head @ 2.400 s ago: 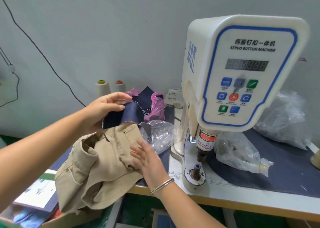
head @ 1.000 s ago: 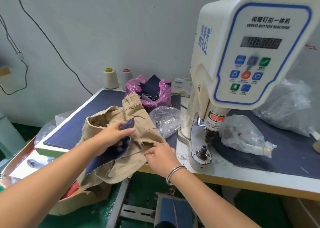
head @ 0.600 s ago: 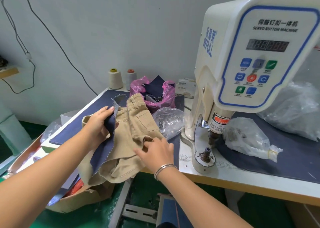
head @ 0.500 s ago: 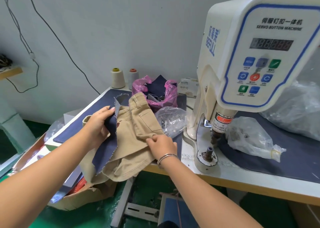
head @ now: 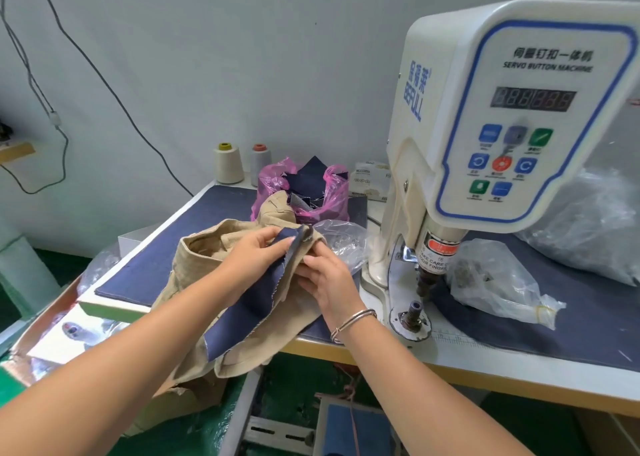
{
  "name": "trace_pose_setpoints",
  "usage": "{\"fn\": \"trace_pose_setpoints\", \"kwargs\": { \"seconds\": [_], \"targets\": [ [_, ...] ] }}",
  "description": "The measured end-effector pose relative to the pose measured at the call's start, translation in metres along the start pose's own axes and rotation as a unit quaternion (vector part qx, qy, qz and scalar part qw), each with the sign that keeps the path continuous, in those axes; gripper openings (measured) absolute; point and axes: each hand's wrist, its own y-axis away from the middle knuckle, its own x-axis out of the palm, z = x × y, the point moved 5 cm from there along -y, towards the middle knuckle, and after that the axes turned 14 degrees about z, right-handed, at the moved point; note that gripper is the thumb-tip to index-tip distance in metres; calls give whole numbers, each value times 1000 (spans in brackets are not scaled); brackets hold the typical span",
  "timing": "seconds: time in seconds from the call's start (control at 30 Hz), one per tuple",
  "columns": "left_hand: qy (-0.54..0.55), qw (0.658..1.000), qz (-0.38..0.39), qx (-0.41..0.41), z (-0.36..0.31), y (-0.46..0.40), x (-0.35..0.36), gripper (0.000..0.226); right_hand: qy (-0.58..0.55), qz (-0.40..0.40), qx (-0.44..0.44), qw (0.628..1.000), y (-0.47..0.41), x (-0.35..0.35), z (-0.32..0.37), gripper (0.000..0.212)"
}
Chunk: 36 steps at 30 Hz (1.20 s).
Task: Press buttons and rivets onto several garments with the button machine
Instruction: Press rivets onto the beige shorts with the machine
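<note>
A tan garment (head: 204, 272) lies bunched on the table's front left, partly hanging over the edge. My left hand (head: 256, 255) holds a navy fabric strip (head: 256, 303) against the garment, fingers stretched along it. My right hand (head: 325, 279) pinches the tan cloth and the strip's top end just beside the left hand. The white servo button machine (head: 485, 126) stands to the right. Its press head (head: 427, 282) hangs above the round lower die (head: 412, 313), and nothing lies between them.
A pink bag (head: 332, 192) of navy pieces, two thread cones (head: 227, 163), clear plastic bags (head: 498, 282) of small parts and a large bag (head: 588, 227) sit on the navy-covered table (head: 194, 234). An open cardboard box (head: 62, 334) stands below left.
My left hand has swung the navy strip rightward over the tan garment. My right hand rose to meet it at the strip's top end.
</note>
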Motion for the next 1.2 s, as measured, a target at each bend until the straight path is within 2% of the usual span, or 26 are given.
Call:
{"fn": "trace_pose_setpoints", "kwargs": {
  "seconds": [0.07,0.13,0.3,0.4,0.6,0.67,0.73,0.8,0.87,0.93,0.97,1.07,1.2],
  "targets": [
    [-32,999,12,34,-4,2,4,18,-5,-13,-6,1000,2,2,0,18],
    [-57,997,-3,54,-3,5,6,22,-8,-40,-1,999,1,3,-3,12],
    [15,997,-79,19,5,0,-3,12,23,-44,5,999,-3,7,-13,22],
    [-46,997,-62,32,-1,-4,1,14,48,-66,-3,997,-6,7,-14,19],
    [-114,992,-49,35,4,-4,7,8,83,-185,-5,979,-11,2,-16,13],
    [-124,990,-59,38,-1,-1,5,13,120,-198,-13,973,-12,2,-12,17],
    [-169,979,-79,75,-18,5,-2,28,154,-184,-58,969,-13,3,0,19],
    [-255,953,-31,162,-52,7,-6,44,185,-141,-97,968,-14,9,16,25],
    [-341,911,102,210,-84,4,-2,49,199,-103,-114,968,-16,18,25,25],
    [-399,872,227,173,-102,-2,2,39,220,-93,-110,965,-17,24,29,21],
    [-424,855,263,138,-107,-5,1,33,228,-86,-107,964,-18,25,30,18],
    [-527,797,291,41,-116,-16,-9,21,243,-53,-110,962,-18,30,35,19],
    [-642,720,264,20,-126,-23,-18,12,225,-33,-130,965,-18,33,46,18]
  ]
}}
